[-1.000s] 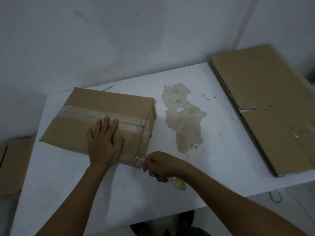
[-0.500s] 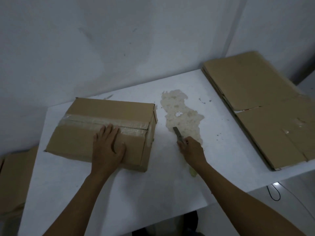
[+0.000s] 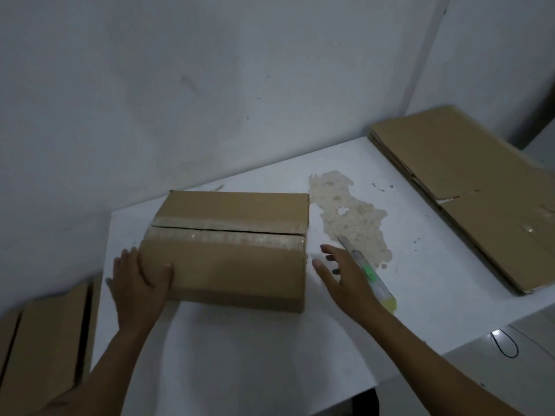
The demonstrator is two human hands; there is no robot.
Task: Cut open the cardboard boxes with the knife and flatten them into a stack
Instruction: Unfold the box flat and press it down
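A closed cardboard box (image 3: 228,265) sits on a white table (image 3: 240,355), clear tape across its top and a dark slit running along the taped seam. The left hand (image 3: 138,289) holds the box at its near left corner: the thumb lies flat on the top face, while the fingers (image 3: 124,259) reach along the left side wall. The right hand (image 3: 345,280) is released, fingers spread and straight, grasping nothing. Its fingertips point toward the far side of the table, just beside the box's right wall but not touching it. A knife (image 3: 371,276) with a yellow-green handle lies on the table against the little-finger side of this hand, blade beyond the fingertips. Past the blade spreads a brownish stain (image 3: 351,217). Well out from the right fingers, at the table's right edge, lies a stack of flattened cardboard (image 3: 468,187). Beyond the left fingers, below the table's edge, more cardboard (image 3: 45,340) stands on end.
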